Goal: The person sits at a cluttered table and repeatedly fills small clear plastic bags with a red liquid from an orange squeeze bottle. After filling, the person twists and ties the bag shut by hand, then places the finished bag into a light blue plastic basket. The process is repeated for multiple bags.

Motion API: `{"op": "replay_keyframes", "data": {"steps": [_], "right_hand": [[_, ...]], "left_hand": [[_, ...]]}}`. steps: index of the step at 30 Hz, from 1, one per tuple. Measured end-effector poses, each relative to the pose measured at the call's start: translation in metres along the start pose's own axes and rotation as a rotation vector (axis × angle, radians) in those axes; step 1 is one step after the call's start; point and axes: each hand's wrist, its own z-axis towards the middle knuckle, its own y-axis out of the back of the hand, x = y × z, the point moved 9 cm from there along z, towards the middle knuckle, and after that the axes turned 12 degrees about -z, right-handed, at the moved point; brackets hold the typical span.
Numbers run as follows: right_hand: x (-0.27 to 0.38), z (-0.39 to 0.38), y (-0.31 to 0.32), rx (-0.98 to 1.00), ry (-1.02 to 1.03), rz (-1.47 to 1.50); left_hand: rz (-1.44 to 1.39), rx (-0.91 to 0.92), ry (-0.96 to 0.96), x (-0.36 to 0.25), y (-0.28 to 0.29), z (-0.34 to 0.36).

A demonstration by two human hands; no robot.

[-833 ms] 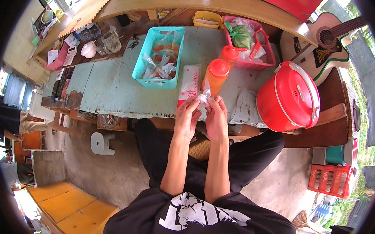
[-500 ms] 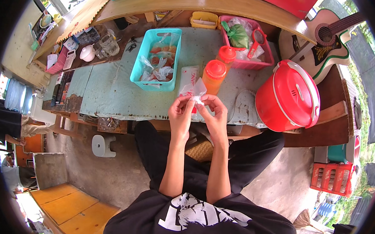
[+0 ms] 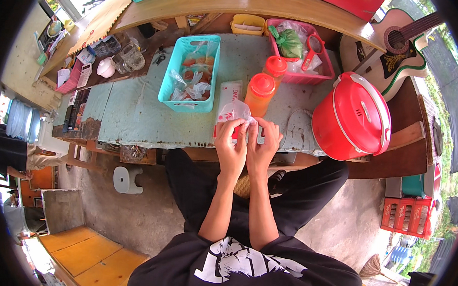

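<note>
- While the left hand [image 3: 231, 149] pinches the bag [image 3: 235, 111], the right hand [image 3: 263, 148] grips it too.
- Front bottle [image 3: 259, 97]: bag's two o'clock.
- Basket [image 3: 186, 107]: bag's ten o'clock.

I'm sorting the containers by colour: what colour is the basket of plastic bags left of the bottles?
Turquoise; the basket shows in the head view.
</note>
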Motion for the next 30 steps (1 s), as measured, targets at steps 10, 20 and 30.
{"op": "replay_keyframes", "data": {"steps": [10, 20, 30], "right_hand": [[-0.044, -0.020, -0.041, 0.205, -0.428, 0.453], [-0.055, -0.033, -0.063, 0.421, -0.753, 0.852], [-0.059, -0.039, -0.069, 0.477, -0.889, 1.075]], "left_hand": [[-0.344, -0.117, 0.497, 0.077, 0.009, -0.018], [-1.089, -0.034, 0.927, 0.103, -0.008, -0.035], [-0.965, 0.112, 0.928, 0.098, -0.015, -0.037]]}}
